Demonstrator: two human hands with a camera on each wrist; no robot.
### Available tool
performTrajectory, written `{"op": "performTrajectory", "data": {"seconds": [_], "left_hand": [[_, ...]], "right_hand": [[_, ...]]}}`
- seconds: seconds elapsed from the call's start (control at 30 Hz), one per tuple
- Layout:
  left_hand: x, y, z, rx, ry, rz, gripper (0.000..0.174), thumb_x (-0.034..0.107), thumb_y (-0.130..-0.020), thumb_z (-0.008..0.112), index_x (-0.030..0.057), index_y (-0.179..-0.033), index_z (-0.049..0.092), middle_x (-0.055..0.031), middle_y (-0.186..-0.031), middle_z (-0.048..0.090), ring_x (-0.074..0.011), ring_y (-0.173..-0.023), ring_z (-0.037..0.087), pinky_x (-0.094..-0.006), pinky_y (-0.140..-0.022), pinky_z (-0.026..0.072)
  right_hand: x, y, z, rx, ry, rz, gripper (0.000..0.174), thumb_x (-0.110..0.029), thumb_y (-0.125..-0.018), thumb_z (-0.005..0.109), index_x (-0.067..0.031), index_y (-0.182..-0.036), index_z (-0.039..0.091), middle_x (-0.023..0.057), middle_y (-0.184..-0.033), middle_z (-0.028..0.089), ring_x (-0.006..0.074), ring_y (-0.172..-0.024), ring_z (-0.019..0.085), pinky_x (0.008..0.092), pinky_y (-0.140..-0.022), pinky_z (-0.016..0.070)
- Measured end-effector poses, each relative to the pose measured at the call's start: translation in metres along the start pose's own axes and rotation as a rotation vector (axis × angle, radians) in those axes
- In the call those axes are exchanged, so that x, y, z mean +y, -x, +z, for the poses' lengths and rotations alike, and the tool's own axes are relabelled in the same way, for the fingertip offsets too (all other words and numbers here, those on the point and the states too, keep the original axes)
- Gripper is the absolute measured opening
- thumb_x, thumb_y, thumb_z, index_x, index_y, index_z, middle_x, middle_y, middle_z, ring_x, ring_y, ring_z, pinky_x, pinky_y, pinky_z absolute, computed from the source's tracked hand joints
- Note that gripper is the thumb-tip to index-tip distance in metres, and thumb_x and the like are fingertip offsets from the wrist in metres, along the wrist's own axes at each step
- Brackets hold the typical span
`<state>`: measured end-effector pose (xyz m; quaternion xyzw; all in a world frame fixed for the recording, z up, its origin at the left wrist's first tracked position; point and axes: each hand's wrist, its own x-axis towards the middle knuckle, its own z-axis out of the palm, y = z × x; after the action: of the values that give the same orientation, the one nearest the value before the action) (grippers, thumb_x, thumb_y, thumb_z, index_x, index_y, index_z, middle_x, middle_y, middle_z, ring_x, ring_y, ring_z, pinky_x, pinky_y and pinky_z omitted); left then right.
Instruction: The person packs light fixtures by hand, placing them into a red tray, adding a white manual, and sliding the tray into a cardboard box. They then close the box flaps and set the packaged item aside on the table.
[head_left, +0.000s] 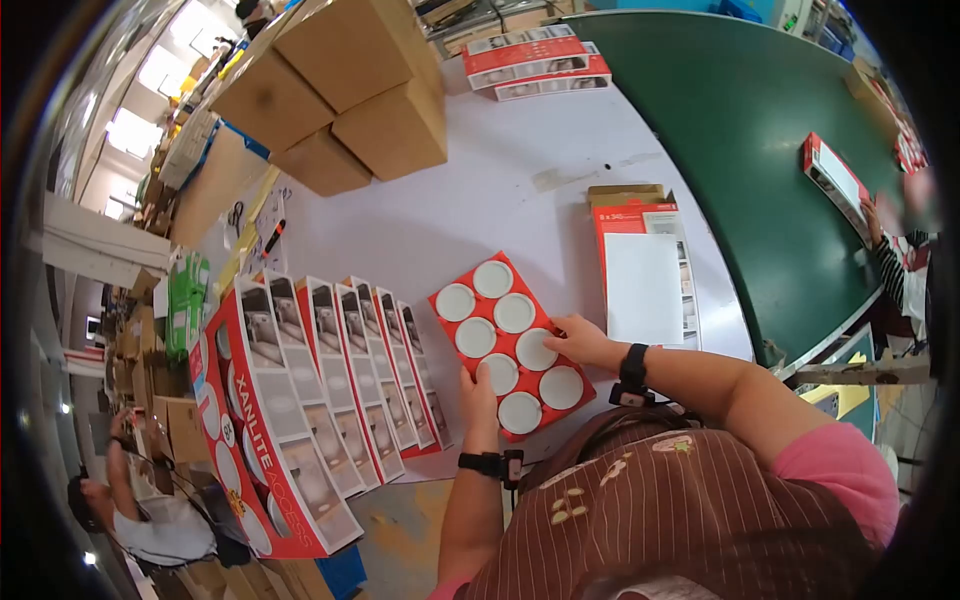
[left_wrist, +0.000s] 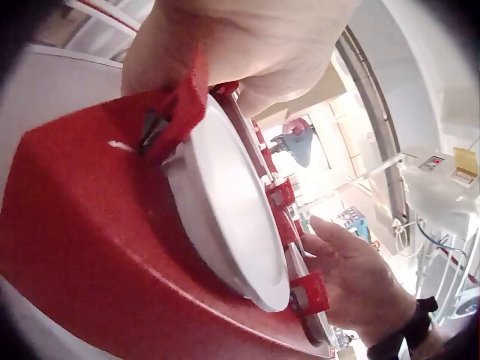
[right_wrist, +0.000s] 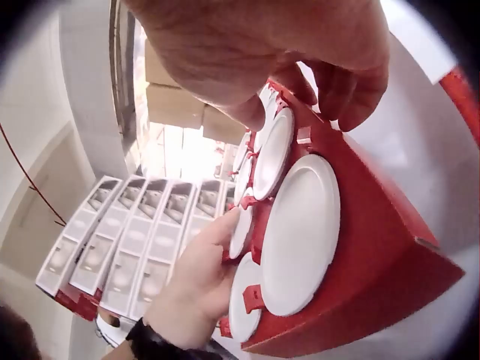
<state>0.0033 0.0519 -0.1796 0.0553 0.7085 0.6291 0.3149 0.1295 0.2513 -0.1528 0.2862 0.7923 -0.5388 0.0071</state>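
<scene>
A red cardboard pack [head_left: 507, 343] lies tilted over the white table in front of me, with two rows of round white discs [head_left: 492, 280] set in its face. My left hand [head_left: 480, 405] grips its near left edge, thumb over the face by a disc. At the opposite long edge my right hand [head_left: 590, 345] holds the pack, its thumb and fingers bent around the border. The right wrist view shows both hands on the pack, with the discs [right_wrist: 301, 236] seated between red tabs. Up close in the left wrist view, one disc [left_wrist: 232, 202] stands proud of the cardboard.
Printed XANLITE boxes [head_left: 270, 420] stand in a row at left. Brown cartons [head_left: 370, 90] are stacked behind. A red box with a white sheet on it [head_left: 640, 290] lies at right. More boxes [head_left: 535, 60] lie far back. Beyond a green surface [head_left: 720, 130], another person handles a box [head_left: 838, 180].
</scene>
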Motion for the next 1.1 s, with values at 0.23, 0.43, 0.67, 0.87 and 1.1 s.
{"op": "performTrajectory", "data": {"seconds": [0.23, 0.43, 0.67, 0.87, 1.1], "left_hand": [[-0.017, -0.014, -0.02, -0.041, -0.352, 0.008, 0.064, 0.025, -0.087, 0.062, -0.0084, -0.137, 0.039, -0.028, -0.133, 0.048, -0.0369, -0.126, 0.046, -0.0412, -0.105, 0.0359], [0.051, -0.043, 0.007, 0.159, -1.114, 0.568, 0.06, 0.026, -0.087, 0.061, 0.0016, -0.139, 0.043, -0.023, -0.148, 0.034, -0.0416, -0.13, 0.037, -0.0484, -0.109, 0.03], [0.038, -0.049, 0.014, 0.066, -1.204, 0.473, 0.061, 0.029, -0.089, 0.059, -0.0039, -0.138, 0.042, -0.0177, -0.15, 0.034, -0.0429, -0.133, 0.033, -0.0486, -0.11, 0.0286], [0.041, -0.046, 0.02, 0.134, -1.173, 0.56, 0.06, 0.023, -0.088, 0.06, -0.0022, -0.139, 0.041, -0.0219, -0.148, 0.035, -0.0435, -0.132, 0.034, -0.0507, -0.11, 0.0284], [0.056, -0.012, 0.068, -0.061, -0.965, 0.782, 0.057, 0.019, -0.081, 0.066, -0.002, -0.131, 0.049, -0.025, -0.134, 0.045, -0.0414, -0.126, 0.042, -0.0517, -0.105, 0.0334]], "right_hand": [[0.005, -0.013, -0.007, -0.1, 0.052, 0.065, 0.045, -0.031, -0.084, 0.064, 0.0024, -0.115, 0.058, 0.0253, -0.106, 0.064, 0.0394, -0.101, 0.061, 0.0422, -0.086, 0.0499], [-0.028, -0.037, -0.007, 0.092, 0.434, -0.261, 0.051, -0.023, -0.083, 0.063, -0.0064, -0.129, 0.05, 0.0253, -0.125, 0.053, 0.0381, -0.113, 0.053, 0.0447, -0.099, 0.0431], [-0.029, -0.019, -0.053, 0.226, 0.487, -0.315, 0.053, -0.026, -0.078, 0.07, -0.0073, -0.125, 0.054, 0.0172, -0.126, 0.054, 0.0342, -0.113, 0.053, 0.0449, -0.095, 0.0435], [0.029, -0.001, -0.184, 0.464, 0.879, 0.159, 0.068, -0.038, -0.066, 0.083, -0.0055, -0.119, 0.055, 0.0157, -0.114, 0.058, 0.0335, -0.109, 0.056, 0.0453, -0.09, 0.0449], [0.042, 0.006, -0.197, 0.27, 0.929, 0.236, 0.059, -0.045, -0.062, 0.084, -0.0065, -0.103, 0.064, 0.0153, -0.104, 0.064, 0.0328, -0.101, 0.06, 0.0462, -0.085, 0.0468]]}}
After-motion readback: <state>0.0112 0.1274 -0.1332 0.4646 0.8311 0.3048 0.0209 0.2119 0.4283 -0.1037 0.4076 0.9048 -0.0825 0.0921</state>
